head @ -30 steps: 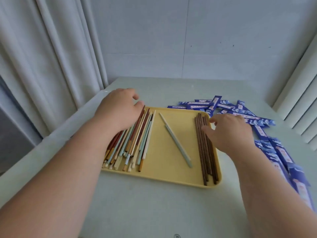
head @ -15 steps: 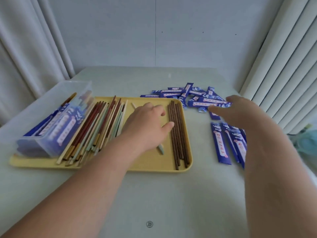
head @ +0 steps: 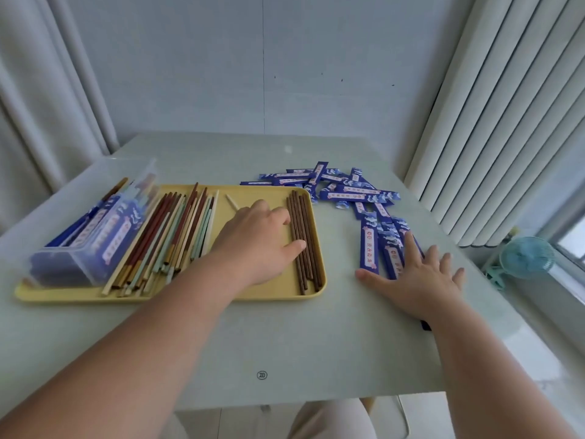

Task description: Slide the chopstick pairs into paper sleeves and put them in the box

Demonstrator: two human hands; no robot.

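On the right side of the table [head: 285,337], the right hand [head: 421,274] is now down flat, fingers spread, index lying on the near blue paper sleeves [head: 368,245]. Half a second back it hung in the air above them; a second back it was over on the dark brown chopsticks [head: 304,236]. So: it has left the sticks and gone for a sleeve, none pinched or lifted yet.

The left hand [head: 259,242] has crossed from the mixed chopstick pile [head: 171,236] to mid-tray and sits where it was half a second ago, over the pale chopstick pair [head: 232,201]. Only the pair's far tip shows past the knuckles. Its thumb touches the brown sticks. The fingers are bent down, and I can't tell if they grip the pair or just rest on it. The hands are well apart, one on the yellow tray [head: 313,293], one off it to the right.

The clear box [head: 95,245] stands on the tray's left end, with sleeved pairs already inside. More sleeves [head: 354,188] are scattered at the far right, beyond the tray's corner.

Judgement: this is the start of a new cycle, with the left hand fetching the pale pair and the right fetching a sleeve. Many loose sticks are left, so the task is far from done. Next the right hand needs to peel one sleeve off the overlapping bunch. They look thin and flat on the table, so two could come up together.

A small fan [head: 527,256] stands off-table at the right.
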